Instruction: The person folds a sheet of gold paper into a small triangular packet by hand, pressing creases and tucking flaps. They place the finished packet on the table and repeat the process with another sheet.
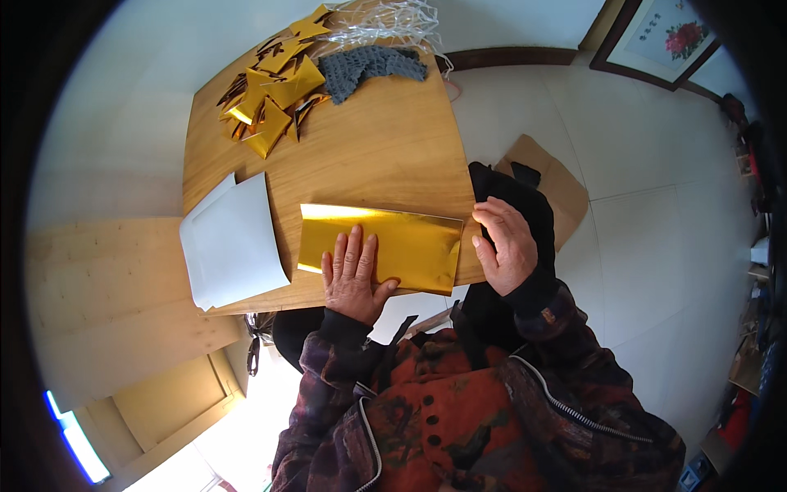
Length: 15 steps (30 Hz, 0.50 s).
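I log one gold foil sheet (418, 250), five o'clock on the worktop (377, 156); left grip (354, 279) spread flat on it, right grip (507, 250) loosely curled, thumb apart, at its three o'clock. White sheets (234, 246) lie at its nine.

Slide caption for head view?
Left hand flat on a gold sheet on a wooden table; right hand beside the sheet's right end.

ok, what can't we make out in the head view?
All in the head view:
- Gold sheet: patch under the left hand, covered by it.
- White sheets: exact count; the top one covers what's below.
- Gold pieces: exact count; they overlap.
- Brown sheet: part hidden behind the leg.
- Right-edge clutter: too small, cut off by the dark rim.
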Each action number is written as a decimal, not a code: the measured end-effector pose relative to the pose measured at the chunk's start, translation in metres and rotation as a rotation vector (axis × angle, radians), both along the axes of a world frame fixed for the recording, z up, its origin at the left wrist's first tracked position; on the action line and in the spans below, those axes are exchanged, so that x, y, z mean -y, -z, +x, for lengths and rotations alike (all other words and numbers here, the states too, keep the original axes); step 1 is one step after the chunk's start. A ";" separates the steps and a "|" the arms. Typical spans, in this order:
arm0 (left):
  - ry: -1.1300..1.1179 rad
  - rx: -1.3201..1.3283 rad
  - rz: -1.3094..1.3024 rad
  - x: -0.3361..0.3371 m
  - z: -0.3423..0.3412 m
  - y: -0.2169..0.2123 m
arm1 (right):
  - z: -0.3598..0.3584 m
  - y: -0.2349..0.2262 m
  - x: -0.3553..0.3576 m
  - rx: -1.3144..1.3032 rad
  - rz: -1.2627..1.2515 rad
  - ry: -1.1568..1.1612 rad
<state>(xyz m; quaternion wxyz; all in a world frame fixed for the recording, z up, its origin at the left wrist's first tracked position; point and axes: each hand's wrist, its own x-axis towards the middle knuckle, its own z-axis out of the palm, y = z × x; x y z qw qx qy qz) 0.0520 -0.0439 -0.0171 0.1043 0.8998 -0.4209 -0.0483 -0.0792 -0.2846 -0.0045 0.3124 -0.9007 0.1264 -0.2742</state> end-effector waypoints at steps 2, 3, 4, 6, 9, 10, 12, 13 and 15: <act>0.020 0.036 -0.006 -0.002 0.001 0.003 | -0.001 0.002 0.000 0.006 0.016 -0.017; 0.023 0.046 -0.005 -0.002 0.001 0.004 | 0.000 0.003 -0.001 0.026 0.022 -0.042; 0.021 0.038 -0.001 -0.002 0.000 0.004 | 0.000 0.003 -0.004 0.039 0.035 -0.066; 0.010 0.024 0.001 -0.001 -0.001 0.003 | 0.000 0.004 -0.016 0.041 0.003 -0.107; 0.020 -0.006 0.006 -0.001 -0.001 -0.001 | -0.005 0.006 -0.035 0.002 -0.047 -0.216; 0.022 -0.009 0.011 0.000 0.000 -0.002 | -0.005 0.008 -0.038 0.007 -0.057 -0.227; 0.038 -0.019 0.017 0.000 0.000 -0.005 | -0.004 0.011 -0.041 0.051 -0.068 -0.243; 0.040 -0.024 0.022 0.000 0.000 -0.006 | -0.003 0.012 -0.041 0.042 -0.067 -0.246; 0.047 -0.025 0.030 0.001 0.000 -0.008 | -0.003 0.013 -0.038 -0.035 -0.040 -0.265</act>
